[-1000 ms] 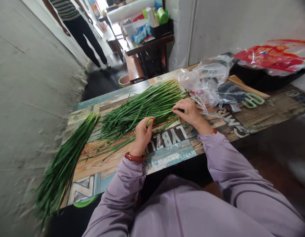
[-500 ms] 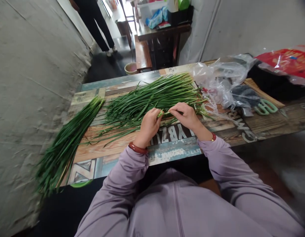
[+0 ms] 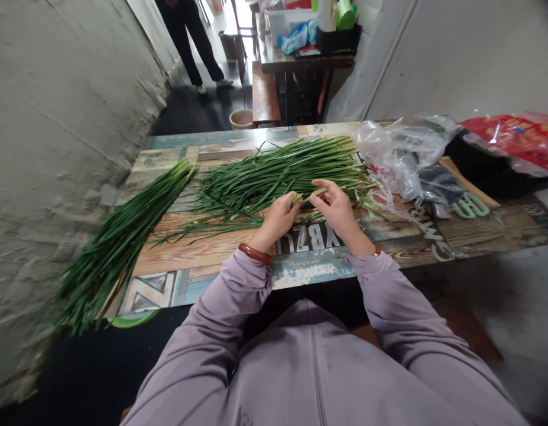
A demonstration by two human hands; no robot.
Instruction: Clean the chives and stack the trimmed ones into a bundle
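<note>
Garlic chives with long green leaves and pale stem ends lie in a wide pile (image 3: 274, 174) on the wood-patterned table (image 3: 167, 254). At the pile's near edge, my left hand (image 3: 280, 218) is closed around a few chives, their pale ends pointing right. My right hand (image 3: 338, 212) is at those ends, a stem between its thumb and curved fingers; the grip looks loose. Thin leaves trail left from my left hand across the table. A separate bundle of chives (image 3: 127, 236) lies at the left, its leaf tips hanging over the table edge.
Crumpled clear plastic bags (image 3: 402, 154) and light green-handled scissors (image 3: 471, 206) lie to the right, near a red package (image 3: 517, 139). A rough wall (image 3: 56, 148) borders the left. Beyond the table are a basket (image 3: 242, 118), a bench (image 3: 265, 94) and a standing person's legs (image 3: 194, 44).
My right hand's fingers have spread apart from their tight pinch on the stem ends. My left hand keeps its hold. The view has shifted slightly, and the person behind has moved their feet.
</note>
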